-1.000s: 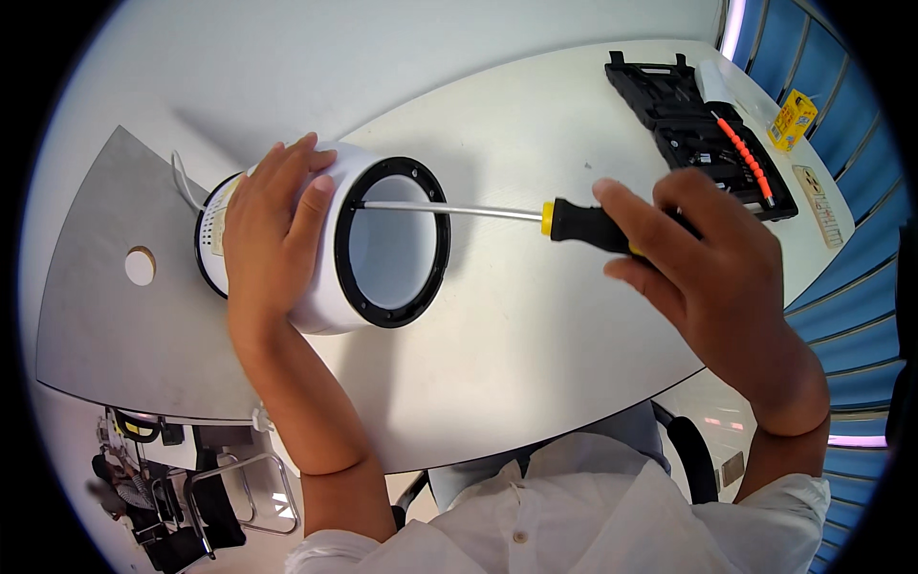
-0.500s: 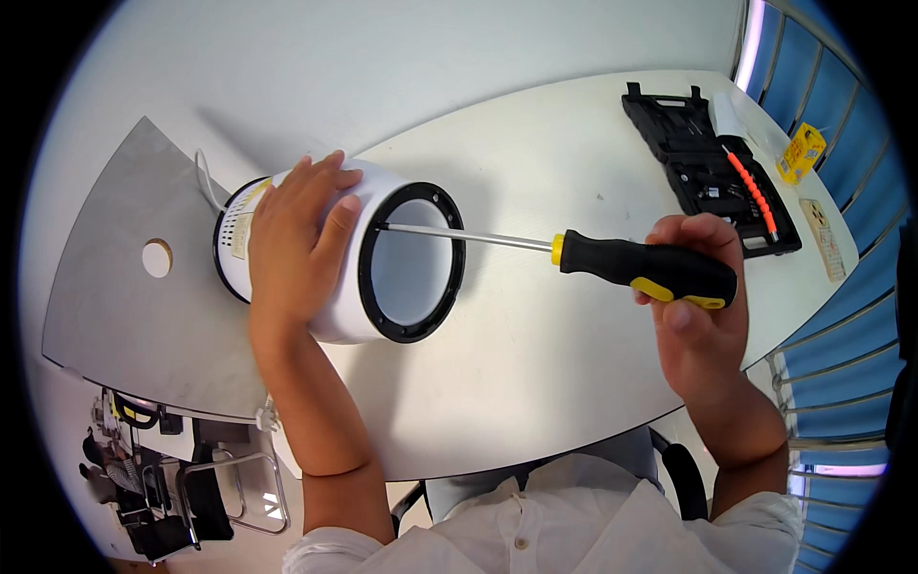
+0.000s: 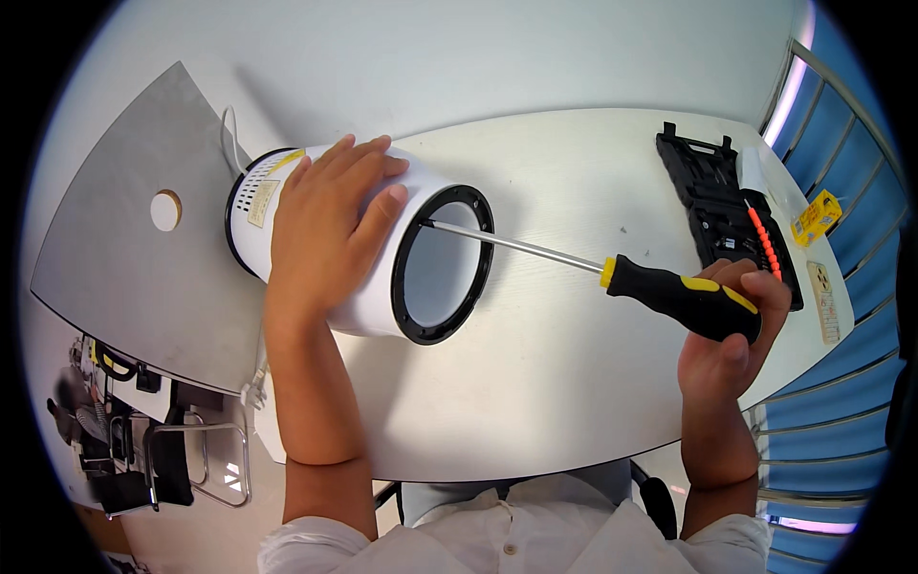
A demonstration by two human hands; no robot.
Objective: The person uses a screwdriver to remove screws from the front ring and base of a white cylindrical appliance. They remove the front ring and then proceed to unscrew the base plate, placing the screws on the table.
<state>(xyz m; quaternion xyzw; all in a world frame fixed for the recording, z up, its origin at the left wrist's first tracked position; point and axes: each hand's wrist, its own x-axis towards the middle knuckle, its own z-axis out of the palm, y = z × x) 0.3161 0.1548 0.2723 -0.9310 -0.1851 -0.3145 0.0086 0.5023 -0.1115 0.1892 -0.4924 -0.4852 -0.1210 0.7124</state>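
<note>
A white cylindrical appliance (image 3: 378, 297) with black end rings lies on its side on the table, its hollow end turned to the right. My left hand (image 3: 330, 225) lies over its top, fingers outstretched and thumb apart. A black-and-yellow screwdriver (image 3: 674, 295) slopes up to the left, its handle held in my right hand (image 3: 741, 325). The tip of its shaft meets the upper left of the black ring (image 3: 486, 279). Any screw under the tip is too small to make out. A vented area and pale label show near the appliance's far end.
A black tool case (image 3: 703, 187) lies unfolded at the far right with an orange flexible shaft (image 3: 762, 239) on it. Beside it are a yellow box (image 3: 816, 218) and a beige strip (image 3: 822, 301). A grey panel (image 3: 115, 239) with a round hole adjoins the white table (image 3: 535, 402).
My right hand has turned the screwdriver handle, its yellow patch now facing up, and the handle slopes lower. The whole view has shifted; my left hand stays on the appliance.
</note>
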